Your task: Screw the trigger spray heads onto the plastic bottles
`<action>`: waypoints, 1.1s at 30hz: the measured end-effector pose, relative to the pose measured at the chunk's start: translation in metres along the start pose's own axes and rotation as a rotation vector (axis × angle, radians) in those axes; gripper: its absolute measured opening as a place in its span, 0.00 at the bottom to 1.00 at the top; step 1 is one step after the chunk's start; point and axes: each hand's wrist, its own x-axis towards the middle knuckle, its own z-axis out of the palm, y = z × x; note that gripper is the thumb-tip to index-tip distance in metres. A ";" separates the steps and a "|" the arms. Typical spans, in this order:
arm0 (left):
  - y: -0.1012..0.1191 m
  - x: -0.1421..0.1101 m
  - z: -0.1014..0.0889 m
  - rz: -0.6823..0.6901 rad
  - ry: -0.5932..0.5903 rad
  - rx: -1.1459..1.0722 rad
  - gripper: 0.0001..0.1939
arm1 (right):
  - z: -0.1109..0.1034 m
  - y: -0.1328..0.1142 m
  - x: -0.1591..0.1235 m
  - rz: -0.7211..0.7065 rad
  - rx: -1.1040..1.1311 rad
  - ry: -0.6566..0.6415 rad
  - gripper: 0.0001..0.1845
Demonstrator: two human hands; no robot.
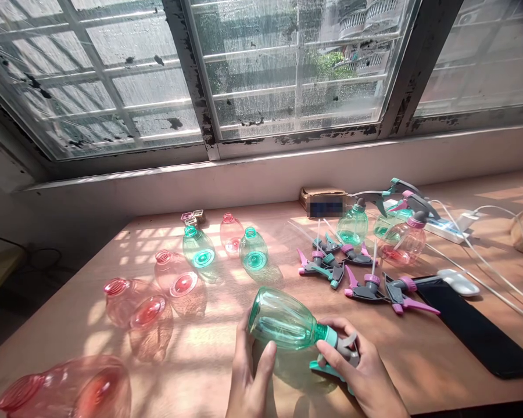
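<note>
My left hand (250,377) is wrapped round the base of a clear green spray bottle (283,319), which lies tilted nearly on its side above the table. At the bottle's neck, my right hand (370,371) grips a grey and teal trigger spray head (347,347) between thumb and fingers. The head's teal collar meets the neck; how tightly it is screwed on I cannot tell. Right of the bottle lie several loose pink, teal and grey spray heads (370,287) with dip tubes. To the left stand headless bottles, green (198,247) and pink (135,302).
Bottles with heads on, green (353,225) and pink (403,241), stand at the back right by a small cardboard box (307,203). A black phone (470,331), a white mouse (459,283) and a power strip (444,229) with cables lie right. A pink bottle (65,386) is front left.
</note>
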 end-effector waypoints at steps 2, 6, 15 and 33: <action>0.003 0.001 0.001 -0.068 0.026 -0.006 0.32 | 0.000 0.000 0.000 -0.003 0.002 0.004 0.28; 0.005 0.004 0.001 -0.163 0.057 -0.093 0.31 | 0.001 0.001 0.001 -0.006 0.008 0.007 0.27; 0.003 0.003 0.001 -0.152 0.024 -0.112 0.33 | -0.001 0.001 0.002 0.001 -0.031 0.022 0.26; -0.015 0.007 0.009 -0.063 0.135 -0.140 0.40 | -0.002 0.004 0.003 0.006 -0.037 -0.005 0.27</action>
